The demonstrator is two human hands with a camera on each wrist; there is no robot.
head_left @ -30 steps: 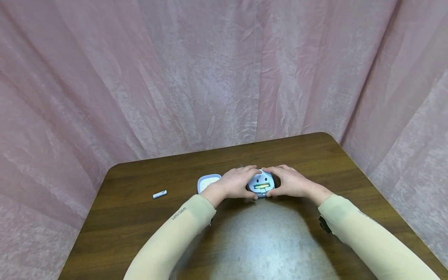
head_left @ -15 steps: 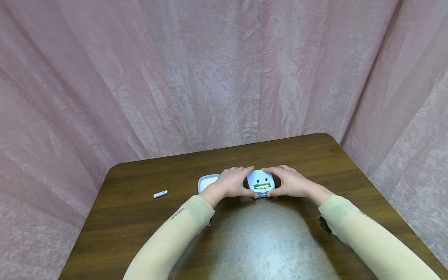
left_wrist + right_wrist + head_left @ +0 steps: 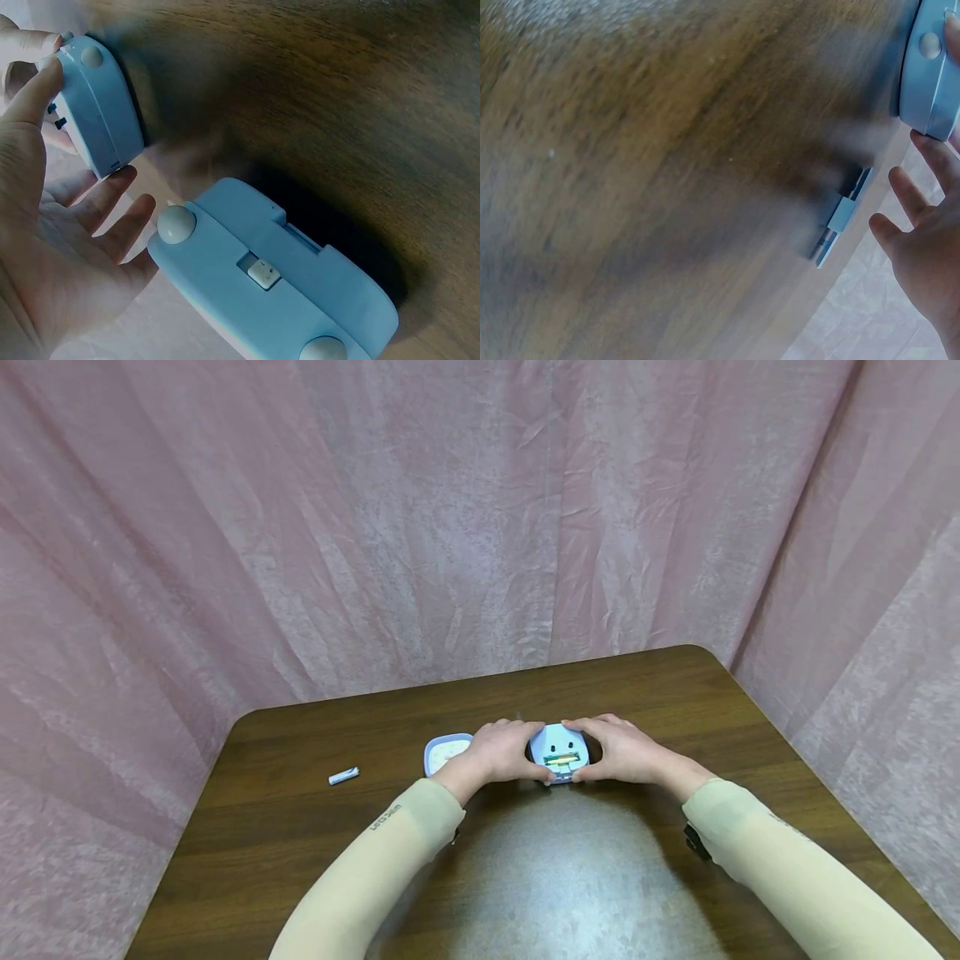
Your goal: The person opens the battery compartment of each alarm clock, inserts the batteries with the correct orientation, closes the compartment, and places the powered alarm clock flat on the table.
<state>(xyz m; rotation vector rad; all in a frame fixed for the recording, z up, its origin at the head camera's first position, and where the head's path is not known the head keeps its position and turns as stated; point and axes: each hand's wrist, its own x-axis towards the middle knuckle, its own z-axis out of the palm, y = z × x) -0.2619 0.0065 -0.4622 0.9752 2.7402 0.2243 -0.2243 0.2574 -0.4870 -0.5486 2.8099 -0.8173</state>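
A small light-blue clock (image 3: 558,746) lies back up on the table, showing two black knobs and an uncovered battery slot with a battery (image 3: 561,760) in it. From the left my left hand (image 3: 504,752) grips its edge, thumb at the near side and fingers at the far side. My right hand (image 3: 626,752) holds the opposite edge in the same way. Left of my left hand lies a second blue clock (image 3: 442,749) with its white dial up, partly hidden by that hand. The left wrist view shows this clock's side (image 3: 277,277), with round feet and a small white switch.
A loose white-and-blue battery (image 3: 344,776) lies farther left on the wooden table (image 3: 285,843). In the right wrist view, a thin blue piece like a battery cover (image 3: 841,216) lies near the right hand. Pink curtains (image 3: 450,527) hang behind the table.
My left fingers have drawn back from over the clock's upper left to its far edge, uncovering more of its back. My right hand stays where it was.
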